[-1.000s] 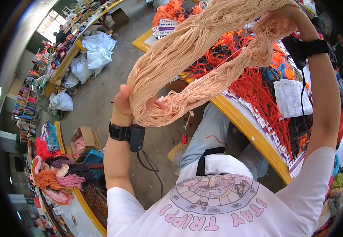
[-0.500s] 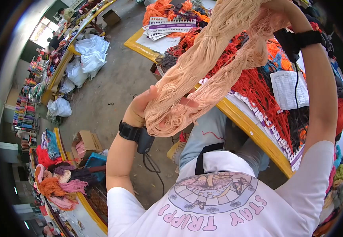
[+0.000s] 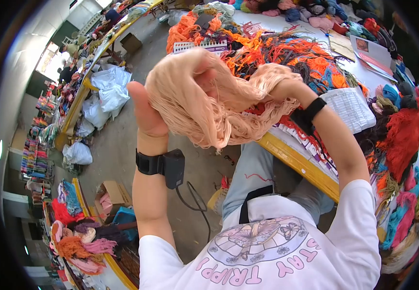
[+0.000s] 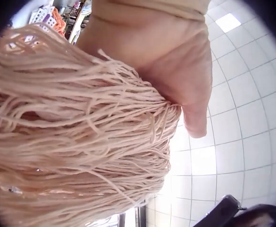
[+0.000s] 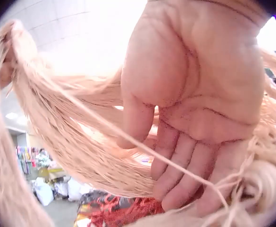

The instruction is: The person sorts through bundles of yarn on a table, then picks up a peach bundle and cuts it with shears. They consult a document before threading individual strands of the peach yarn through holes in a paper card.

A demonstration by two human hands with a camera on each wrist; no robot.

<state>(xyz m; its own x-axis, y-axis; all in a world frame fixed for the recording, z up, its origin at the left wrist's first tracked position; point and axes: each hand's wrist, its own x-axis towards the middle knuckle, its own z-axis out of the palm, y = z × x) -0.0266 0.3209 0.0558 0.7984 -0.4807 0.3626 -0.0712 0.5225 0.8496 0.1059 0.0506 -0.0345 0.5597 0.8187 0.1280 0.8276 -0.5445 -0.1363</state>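
A pale peach yarn skein hangs in a slack loop between both hands. My left hand is inside its left end, thumb upright and apart from the yarn; fingertips show through the loop. In the left wrist view, strands drape over the left hand, covering its fingers. My right hand is in the other end, its fingers hidden by yarn in the head view. From the right wrist, the right hand shows its palm, fingers loosely bent and uncurled round anything, with one loose strand crossing before them.
A yellow-edged table in front bears red and orange yarn, punched cards and a printed sheet. More coloured yarn lies at the right. White bags and a cardboard box stand to the left.
My right hand has come down and left, closer to the left hand. The left hand has risen slightly and moved left. The skein, stretched long before, now sags and bunches.
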